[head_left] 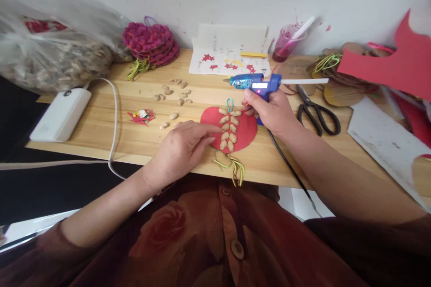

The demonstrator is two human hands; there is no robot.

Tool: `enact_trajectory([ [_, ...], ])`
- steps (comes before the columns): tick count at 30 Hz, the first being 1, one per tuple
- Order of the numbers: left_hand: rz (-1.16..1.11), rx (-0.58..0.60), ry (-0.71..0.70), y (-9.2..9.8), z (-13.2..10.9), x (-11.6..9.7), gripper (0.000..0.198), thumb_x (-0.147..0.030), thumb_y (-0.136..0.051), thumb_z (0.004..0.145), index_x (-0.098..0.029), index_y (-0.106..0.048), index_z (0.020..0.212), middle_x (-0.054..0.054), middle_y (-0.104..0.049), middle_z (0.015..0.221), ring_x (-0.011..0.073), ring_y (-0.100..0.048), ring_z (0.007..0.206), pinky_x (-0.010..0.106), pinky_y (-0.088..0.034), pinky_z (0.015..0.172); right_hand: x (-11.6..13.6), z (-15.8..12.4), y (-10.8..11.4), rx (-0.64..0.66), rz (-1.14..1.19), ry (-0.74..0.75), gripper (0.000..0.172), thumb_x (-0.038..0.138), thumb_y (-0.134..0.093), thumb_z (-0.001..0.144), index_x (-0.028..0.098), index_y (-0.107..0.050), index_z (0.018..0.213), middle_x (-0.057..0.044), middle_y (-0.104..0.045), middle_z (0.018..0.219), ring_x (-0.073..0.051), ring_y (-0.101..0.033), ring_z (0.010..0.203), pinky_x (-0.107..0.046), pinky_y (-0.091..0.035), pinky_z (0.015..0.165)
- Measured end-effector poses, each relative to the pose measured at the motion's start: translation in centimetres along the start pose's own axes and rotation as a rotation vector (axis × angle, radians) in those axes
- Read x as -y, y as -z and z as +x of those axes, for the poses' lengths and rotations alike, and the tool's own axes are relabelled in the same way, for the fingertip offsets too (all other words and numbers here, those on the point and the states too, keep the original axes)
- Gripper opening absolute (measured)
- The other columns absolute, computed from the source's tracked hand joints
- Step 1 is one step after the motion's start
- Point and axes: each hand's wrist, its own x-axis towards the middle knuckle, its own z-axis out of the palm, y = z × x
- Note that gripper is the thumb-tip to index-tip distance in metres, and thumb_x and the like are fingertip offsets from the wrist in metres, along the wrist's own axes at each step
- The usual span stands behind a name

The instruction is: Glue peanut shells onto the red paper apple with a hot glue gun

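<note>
A red paper shape lies near the table's front edge, with several peanuts in two columns down its middle. A teal loop is at its top and a yellow-green tassel at its bottom. The fingertips of my left hand reach over the paper's left side beside the peanuts; the fingers are apart and nothing shows between them. My right hand is wrapped round a blue glue gun, held above the paper's upper right, its nozzle pointing left and a white glue stick coming out behind.
Loose peanuts and red scraps lie to the left, beyond them a white power bank with a cable. Black scissors lie right. At the back stand pink round pieces, a white sheet and a cup.
</note>
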Motion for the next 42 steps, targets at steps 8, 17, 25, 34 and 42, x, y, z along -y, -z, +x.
enact_trajectory([
  [8,-0.074,0.003,0.106,-0.3,0.8,-1.5,0.012,-0.011,-0.066,0.090,-0.018,-0.076,0.093,0.003,-0.073,0.094,0.0126,-0.068,0.084,0.025,-0.052,0.080,0.5,-0.2,-0.2,-0.003,0.003,-0.017,0.037,0.056,-0.078,0.079,0.021,-0.068,0.071,0.000,-0.071,0.070,-0.013,-0.068,0.056,-0.026,-0.058,0.057],
  [17,-0.022,0.065,0.227,-1.0,1.3,-2.7,0.002,-0.016,-0.069,0.086,-0.014,-0.070,0.086,0.005,-0.062,0.092,0.0122,-0.062,0.072,0.027,-0.053,0.071,1.0,-0.5,-0.2,-0.003,-0.033,-0.026,0.033,0.052,-0.075,0.083,0.021,-0.069,0.073,0.000,-0.072,0.069,-0.014,-0.069,0.057,-0.028,-0.059,0.059],
  [25,0.060,0.070,0.240,-1.8,1.2,-2.9,0.008,-0.019,-0.065,0.089,-0.014,-0.067,0.084,0.006,-0.060,0.093,0.0142,-0.062,0.074,0.030,-0.054,0.073,0.4,-0.3,-0.1,0.006,-0.053,0.001,0.034,0.053,-0.072,0.085,0.021,-0.069,0.073,-0.001,-0.072,0.070,-0.015,-0.070,0.059,-0.029,-0.059,0.060],
  [34,0.205,0.069,0.188,-2.1,1.0,-3.2,0.008,-0.018,-0.062,0.090,-0.014,-0.065,0.083,0.007,-0.060,0.090,0.0178,-0.062,0.076,0.034,-0.054,0.074,0.7,-0.4,-0.2,-0.002,-0.022,-0.027,0.034,0.052,-0.076,0.082,0.021,-0.069,0.072,-0.001,-0.074,0.074,-0.014,-0.069,0.057,-0.029,-0.061,0.059],
  [42,0.243,0.072,0.180,-1.7,0.7,-3.2,0.009,-0.018,-0.062,0.091,-0.014,-0.064,0.084,0.006,-0.060,0.087,0.0169,-0.060,0.073,0.033,-0.052,0.072,0.8,-0.5,-0.3,-0.010,-0.006,-0.026,0.033,0.052,-0.078,0.080,0.020,-0.070,0.075,0.000,-0.072,0.070,-0.013,-0.068,0.057,-0.027,-0.061,0.059],
])
